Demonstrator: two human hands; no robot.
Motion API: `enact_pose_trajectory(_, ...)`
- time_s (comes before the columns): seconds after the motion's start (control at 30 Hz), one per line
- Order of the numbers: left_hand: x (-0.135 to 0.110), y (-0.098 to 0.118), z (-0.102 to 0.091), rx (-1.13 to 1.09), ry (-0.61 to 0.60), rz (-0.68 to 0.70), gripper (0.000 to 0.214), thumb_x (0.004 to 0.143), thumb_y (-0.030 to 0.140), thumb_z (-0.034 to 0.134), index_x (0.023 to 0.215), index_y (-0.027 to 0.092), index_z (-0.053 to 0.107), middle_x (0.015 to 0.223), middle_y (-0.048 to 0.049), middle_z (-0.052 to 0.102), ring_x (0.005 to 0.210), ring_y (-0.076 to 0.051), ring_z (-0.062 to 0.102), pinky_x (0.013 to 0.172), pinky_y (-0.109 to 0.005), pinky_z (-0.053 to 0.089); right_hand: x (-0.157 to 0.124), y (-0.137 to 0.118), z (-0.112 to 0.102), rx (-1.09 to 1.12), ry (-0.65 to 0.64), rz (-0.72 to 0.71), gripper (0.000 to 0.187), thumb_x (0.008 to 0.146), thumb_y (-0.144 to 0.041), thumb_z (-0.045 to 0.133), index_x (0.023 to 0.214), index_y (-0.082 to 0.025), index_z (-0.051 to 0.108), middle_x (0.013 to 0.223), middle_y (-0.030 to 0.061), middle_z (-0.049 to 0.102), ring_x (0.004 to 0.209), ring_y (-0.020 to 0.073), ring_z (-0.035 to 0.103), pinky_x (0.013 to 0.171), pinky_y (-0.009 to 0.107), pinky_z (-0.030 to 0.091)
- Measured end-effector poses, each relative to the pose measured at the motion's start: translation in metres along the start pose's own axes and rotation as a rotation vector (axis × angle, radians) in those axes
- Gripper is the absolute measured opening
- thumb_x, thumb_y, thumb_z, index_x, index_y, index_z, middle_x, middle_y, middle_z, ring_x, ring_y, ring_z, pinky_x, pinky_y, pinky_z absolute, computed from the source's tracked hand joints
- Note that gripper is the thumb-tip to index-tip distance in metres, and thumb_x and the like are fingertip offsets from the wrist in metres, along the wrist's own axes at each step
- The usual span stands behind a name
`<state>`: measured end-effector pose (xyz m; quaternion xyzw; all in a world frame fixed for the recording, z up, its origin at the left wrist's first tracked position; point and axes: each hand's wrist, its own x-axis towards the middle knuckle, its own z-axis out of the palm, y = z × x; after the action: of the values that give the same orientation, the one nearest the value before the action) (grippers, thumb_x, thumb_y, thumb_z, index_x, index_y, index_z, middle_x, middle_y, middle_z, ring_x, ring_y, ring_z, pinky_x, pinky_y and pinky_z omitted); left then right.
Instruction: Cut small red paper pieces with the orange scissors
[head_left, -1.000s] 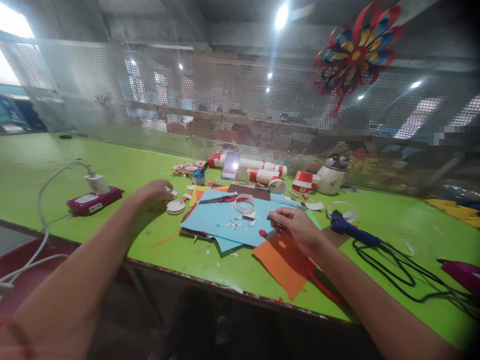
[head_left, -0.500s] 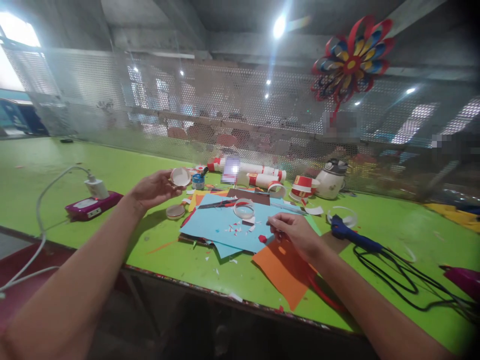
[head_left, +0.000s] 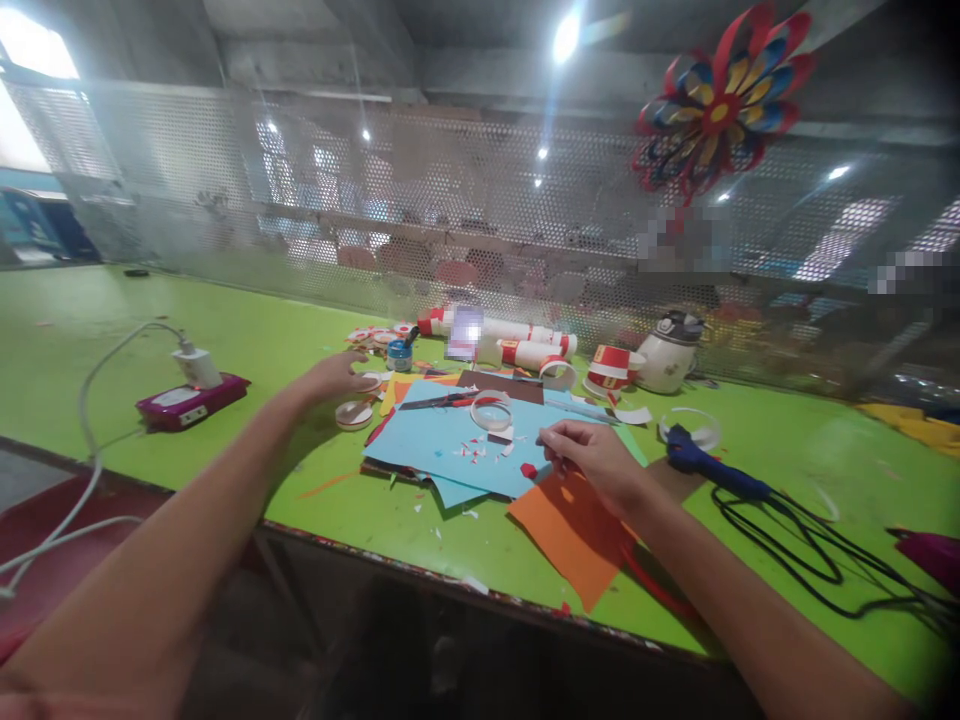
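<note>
My left hand reaches to the left of the paper pile. Its fingers are around the edge of a white round paper-cup bottom, low over the green table. Just in front of it lies a similar cup bottom. My right hand is closed in a pinch above an orange sheet; what its fingertips hold, if anything, is too small to make out. Near them are blue sheets with paper scraps, a white paper ring, a red paper piece and scissors.
Behind stand a blue jar, white-and-red paper-cup tubes, a red cup and a white kettle. A blue glue gun with a black cord lies right. At left is a purple power strip with a charger.
My left hand has lowered the cup bottom from upright, facing me, to nearly flat by the table. My right hand keeps its pinch in about the same place. The view has shifted slightly.
</note>
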<state>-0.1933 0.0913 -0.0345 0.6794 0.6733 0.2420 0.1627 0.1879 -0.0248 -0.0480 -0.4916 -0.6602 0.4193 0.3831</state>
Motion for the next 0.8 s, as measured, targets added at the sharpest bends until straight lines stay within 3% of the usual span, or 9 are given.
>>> enact_pose_trajectory(0.23, 0.004, -0.006, 0.005, 0.119, -0.046, -0.002, 0.078, 0.066, 0.055, 0.062, 0.13, 0.013, 0.047, 0.112, -0.0184, 0.065, 0.092, -0.03, 0.063, 0.077, -0.036, 0.046, 0.001, 0.002, -0.001, -0.025, 0.0, -0.014, 0.019, 0.091, -0.031, 0.054, 0.091, -0.013, 0.061, 0.079, -0.0009, 0.064, 0.06, 0.0096, 0.06, 0.055, 0.025, 0.051)
enact_pose_trajectory(0.43, -0.001, -0.004, 0.004, 0.135, 0.007, -0.018, 0.075, 0.067, 0.058, 0.059, 0.125, 0.012, 0.052, 0.107, -0.0196, 0.067, 0.088, -0.031, 0.065, 0.073, -0.037, 0.046, -0.001, 0.001, 0.0, -0.037, 0.012, -0.02, 0.02, 0.091, -0.032, 0.054, 0.09, -0.013, 0.061, 0.078, -0.0014, 0.063, 0.059, 0.0092, 0.06, 0.054, 0.024, 0.051)
enact_pose_trajectory(0.67, -0.017, -0.001, -0.018, 0.159, 0.183, -0.081, 0.061, 0.077, 0.06, 0.042, 0.11, 0.013, 0.062, 0.103, -0.0185, 0.069, 0.092, -0.033, 0.063, 0.073, -0.037, 0.045, 0.0, 0.0, -0.001, -0.034, -0.006, -0.021, 0.019, 0.091, -0.031, 0.054, 0.09, -0.013, 0.061, 0.079, -0.0011, 0.064, 0.059, 0.0094, 0.06, 0.055, 0.025, 0.051)
enact_pose_trajectory(0.8, -0.039, -0.002, -0.023, 0.191, 0.105, -0.095, 0.056, 0.068, 0.061, 0.051, 0.096, 0.015, 0.069, 0.093, -0.0176, 0.071, 0.083, -0.035, 0.064, 0.066, -0.037, 0.045, -0.001, 0.0, -0.001, -0.037, 0.004, -0.019, 0.019, 0.091, -0.031, 0.054, 0.092, -0.013, 0.061, 0.081, -0.0004, 0.064, 0.062, 0.0101, 0.061, 0.057, 0.026, 0.052)
